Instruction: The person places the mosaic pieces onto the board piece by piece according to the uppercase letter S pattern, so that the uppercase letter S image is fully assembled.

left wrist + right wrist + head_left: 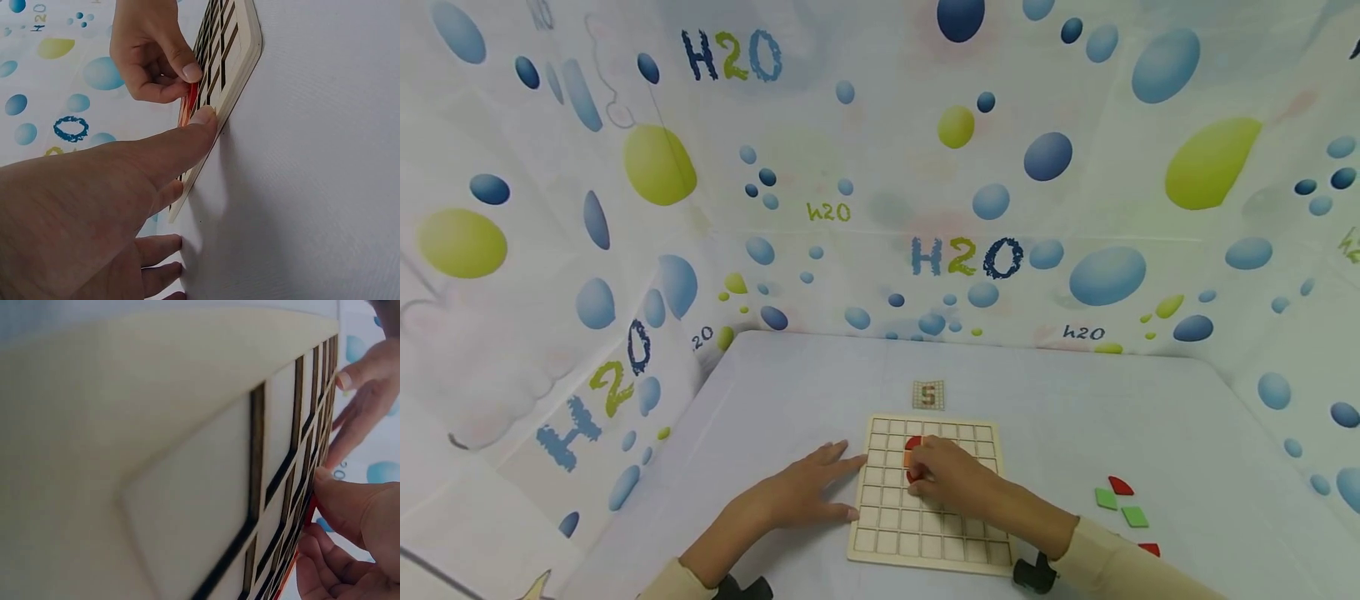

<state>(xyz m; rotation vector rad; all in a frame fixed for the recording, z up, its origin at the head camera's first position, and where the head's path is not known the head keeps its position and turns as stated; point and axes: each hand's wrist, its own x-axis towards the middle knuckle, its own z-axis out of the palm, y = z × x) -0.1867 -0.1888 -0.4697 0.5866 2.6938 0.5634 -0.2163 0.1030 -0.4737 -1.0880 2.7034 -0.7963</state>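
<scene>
A wooden grid board [886, 543] lies on the white table. My left hand [801, 492] has its fingers spread, with the thumb and a fingertip touching the board's left edge. Over the grid's upper middle, my right hand [957, 477] pinches a red piece [192, 94] between thumb and curled finger, at the board's surface. Another red rounded piece [913, 442] sits in a cell above it, with an orange piece [907, 460] between them. The right hand partly hides these pieces in the head view.
Behind the board lies a small card [928, 395] with an S-like pattern. To the right are loose pieces: a red quarter-round [1121, 485], two green squares [1106, 498] and another red piece [1150, 550]. A patterned curtain [880, 167] surrounds the table.
</scene>
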